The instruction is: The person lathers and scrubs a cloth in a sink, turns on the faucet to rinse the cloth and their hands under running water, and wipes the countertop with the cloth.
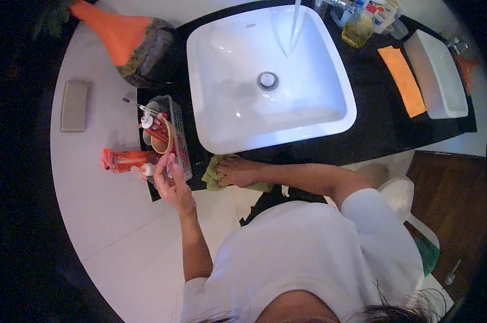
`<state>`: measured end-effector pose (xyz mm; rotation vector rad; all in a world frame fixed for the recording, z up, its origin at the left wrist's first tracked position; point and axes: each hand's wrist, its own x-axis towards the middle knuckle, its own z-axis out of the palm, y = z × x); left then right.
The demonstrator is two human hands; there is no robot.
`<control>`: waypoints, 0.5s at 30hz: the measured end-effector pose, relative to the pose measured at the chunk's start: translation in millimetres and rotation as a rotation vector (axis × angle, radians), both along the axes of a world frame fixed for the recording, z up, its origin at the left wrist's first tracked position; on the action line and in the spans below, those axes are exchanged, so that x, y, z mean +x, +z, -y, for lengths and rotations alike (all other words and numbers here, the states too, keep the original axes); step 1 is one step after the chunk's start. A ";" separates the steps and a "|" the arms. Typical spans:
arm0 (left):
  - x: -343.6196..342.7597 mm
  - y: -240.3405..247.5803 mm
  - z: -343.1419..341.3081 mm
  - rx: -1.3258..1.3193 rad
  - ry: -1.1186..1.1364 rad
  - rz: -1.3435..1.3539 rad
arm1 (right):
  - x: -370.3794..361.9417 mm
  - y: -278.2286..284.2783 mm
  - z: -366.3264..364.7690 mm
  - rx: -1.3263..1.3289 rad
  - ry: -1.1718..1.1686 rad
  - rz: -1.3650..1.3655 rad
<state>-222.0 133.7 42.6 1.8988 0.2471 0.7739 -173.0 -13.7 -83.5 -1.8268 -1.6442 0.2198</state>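
Observation:
My right hand [237,171] is closed on a crumpled yellow-green cloth [215,173], pressed to the front edge of the black counter [303,156] just below the white sink. My left hand [173,188] is at the near end of a clear plastic basket [180,137], fingers bent and drawn together. Something pale and shiny shows between those fingers, too small to make out. The basket holds a toothbrush [141,106], a white-capped red tube [156,129] and a tan cup [169,141]. Beside my left fingers stand a white-topped bottle [146,169] and a red-orange packet [126,160].
Water [296,24] runs into the square white sink [340,116]. A dark vase with an orange top [130,40] stands at the left. To the right are a yellow liquid bottle [358,29], a folded orange cloth [404,81] and a white rectangular container [440,81].

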 end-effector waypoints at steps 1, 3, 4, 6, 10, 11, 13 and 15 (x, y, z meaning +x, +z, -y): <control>-1.4 3.5 0.4 -0.030 -0.011 -0.007 | 3.6 8.1 -9.5 -0.118 0.043 -0.026; -3.3 12.1 -3.2 -0.058 -0.007 0.000 | 7.7 30.7 -15.5 -0.237 0.100 -0.038; -2.7 15.5 -3.8 -0.044 -0.035 0.067 | 8.7 42.2 -6.7 -0.093 0.086 0.056; -6.0 18.5 -7.2 -0.032 -0.038 0.146 | 13.7 73.7 6.6 0.048 0.099 0.158; -12.6 15.9 -16.2 -0.018 -0.030 0.198 | 36.9 121.9 -0.6 0.089 0.104 0.424; -12.9 16.3 -15.7 -0.044 -0.030 0.199 | 44.8 122.0 -7.9 -0.046 0.104 0.429; -14.6 14.3 -15.6 -0.058 -0.010 0.198 | 62.4 126.5 -18.7 -0.215 0.128 0.437; -19.9 10.7 -20.7 -0.061 0.011 0.194 | 97.6 108.4 -26.0 -0.019 0.052 0.271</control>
